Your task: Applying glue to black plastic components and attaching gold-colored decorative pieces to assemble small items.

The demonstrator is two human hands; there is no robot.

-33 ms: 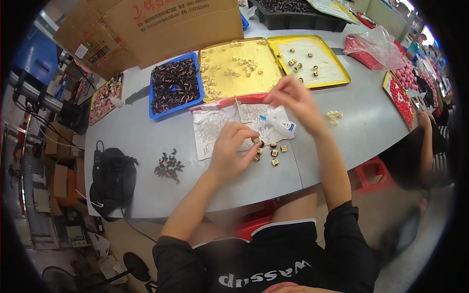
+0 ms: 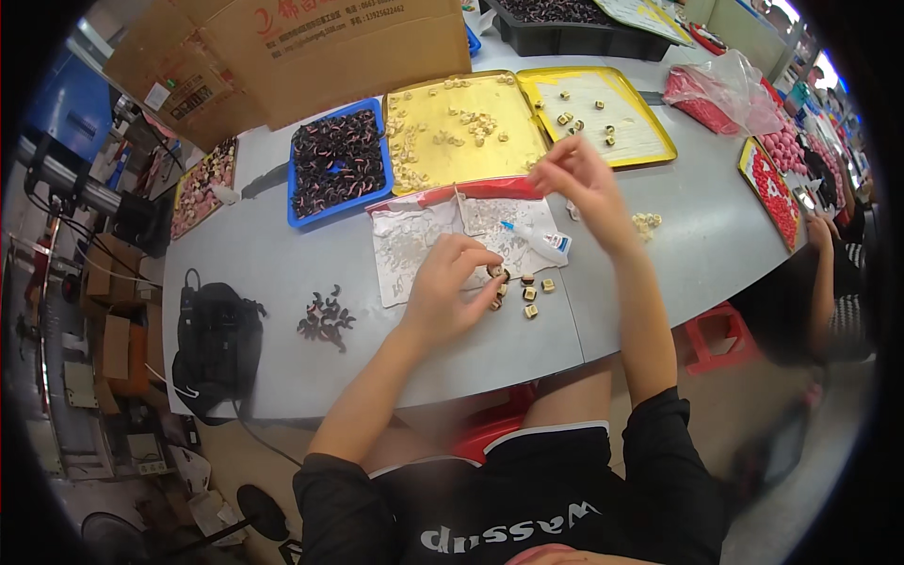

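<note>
My left hand [image 2: 450, 287] pinches a small cream-and-black piece [image 2: 495, 271] between thumb and fingers, just above the table. Several similar cream blocks with dark bands [image 2: 530, 312] lie beside its fingertips. Raised over the near edge of the yellow trays is my right hand [image 2: 586, 184], fingers bent and drawn together; whether a small part is between them I cannot make out. Below it, a white glue bottle with a blue tip [image 2: 546, 247] lies on a stained white sheet [image 2: 395, 273]. A pile of dark curved pieces [image 2: 326, 318] rests left of my left hand.
Behind are a blue tray of dark curved pieces [image 2: 295, 209], a yellow tray of cream pieces [image 2: 443, 160] and another tray with banded blocks [image 2: 640, 122]. A cream cluster [image 2: 646, 224] sits right of my right forearm. A black bag [image 2: 218, 344] lies far left; a co-worker's arm [image 2: 822, 273] shows at right.
My right hand has shifted slightly to the right, away from the sheet. My left hand stays almost where it was, still pinching the small piece.
</note>
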